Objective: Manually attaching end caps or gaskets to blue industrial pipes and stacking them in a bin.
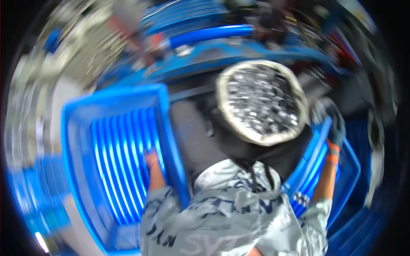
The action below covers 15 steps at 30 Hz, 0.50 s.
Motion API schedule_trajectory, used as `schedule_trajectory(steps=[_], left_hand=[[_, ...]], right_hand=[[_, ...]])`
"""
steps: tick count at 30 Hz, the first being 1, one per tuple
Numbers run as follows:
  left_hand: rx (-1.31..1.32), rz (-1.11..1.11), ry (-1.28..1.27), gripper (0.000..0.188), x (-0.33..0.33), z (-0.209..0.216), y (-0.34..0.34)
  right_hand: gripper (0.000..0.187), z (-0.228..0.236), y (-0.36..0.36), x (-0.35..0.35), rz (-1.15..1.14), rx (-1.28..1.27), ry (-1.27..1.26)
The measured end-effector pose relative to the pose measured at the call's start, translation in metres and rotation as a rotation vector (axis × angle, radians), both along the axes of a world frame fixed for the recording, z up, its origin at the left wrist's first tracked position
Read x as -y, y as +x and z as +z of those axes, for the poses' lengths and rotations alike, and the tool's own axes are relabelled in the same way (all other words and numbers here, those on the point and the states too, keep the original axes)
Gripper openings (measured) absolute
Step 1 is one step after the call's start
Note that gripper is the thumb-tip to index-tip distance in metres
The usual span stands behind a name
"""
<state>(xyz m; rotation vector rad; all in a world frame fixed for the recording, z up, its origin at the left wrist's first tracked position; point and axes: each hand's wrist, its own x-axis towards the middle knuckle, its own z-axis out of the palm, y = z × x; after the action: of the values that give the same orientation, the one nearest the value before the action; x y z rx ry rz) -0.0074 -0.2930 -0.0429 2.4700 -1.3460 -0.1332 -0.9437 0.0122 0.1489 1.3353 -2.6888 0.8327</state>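
Where glossy, smooth blue tubes (121, 164) lie side by side in the left-hand blue plastic crate (114, 94), the bare left hand (152, 158) sits over those nearest the person, on their right side; blur hides its fingers, so I cannot tell whether they are spread or pinching a tube. The right hand (335, 123), in a dark glove above an orange wristband (332, 153), is at the rim of another blue crate (352, 160), its grip likewise unclear. Between the hands, farther forward, a round, cream-rimmed container (221, 91) brims with small, shiny, metallic-looking pieces (262, 100).
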Motion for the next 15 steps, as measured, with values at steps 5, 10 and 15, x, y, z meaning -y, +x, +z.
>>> schedule_trajectory(steps=[5, 10, 15], left_hand=[[-0.434, 0.061, 0.472, 0.095, -0.065, -0.048, -0.048], [-0.285, 0.029, 0.257, 0.075, -0.071, -0.036, -0.077], [0.021, 0.376, 0.136, 0.080, -0.051, 0.013, -0.011]], right_hand=[[0.056, 0.007, 0.116, 0.144, 0.465, 0.663, -0.057], [0.087, -0.045, 0.153, 0.221, 0.549, -0.239, 0.195], [0.049, -0.048, 0.170, 0.223, 0.443, -0.218, 0.465]])
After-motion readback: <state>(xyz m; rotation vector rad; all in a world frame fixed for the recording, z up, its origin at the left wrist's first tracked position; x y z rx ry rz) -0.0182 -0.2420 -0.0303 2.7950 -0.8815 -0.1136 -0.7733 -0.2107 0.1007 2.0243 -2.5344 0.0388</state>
